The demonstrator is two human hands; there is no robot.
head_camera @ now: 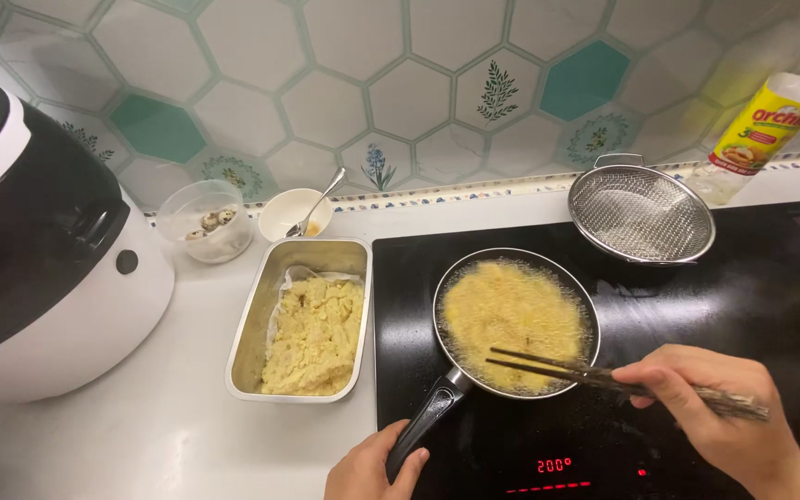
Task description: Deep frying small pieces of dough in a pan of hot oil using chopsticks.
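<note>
A small frying pan [446, 356] sits on the black induction hob [770, 296], full of bubbling yellow food [511, 315]. My left hand [372, 472] grips the pan's black handle [423, 421] at the bottom of the view. My right hand [715, 407] holds dark chopsticks [557, 370], their tips resting over the near side of the pan. Left of the hob stands a metal tray [252, 324] holding pale yellow dough [315, 335] on paper.
A metal mesh strainer [641, 215] rests at the hob's back edge, an oil bottle [770, 120] beyond it. A black-and-white rice cooker [39, 250] fills the left. A plastic cup of small eggs [206, 222] and a white bowl with spoon [296, 215] stand by the tiled wall.
</note>
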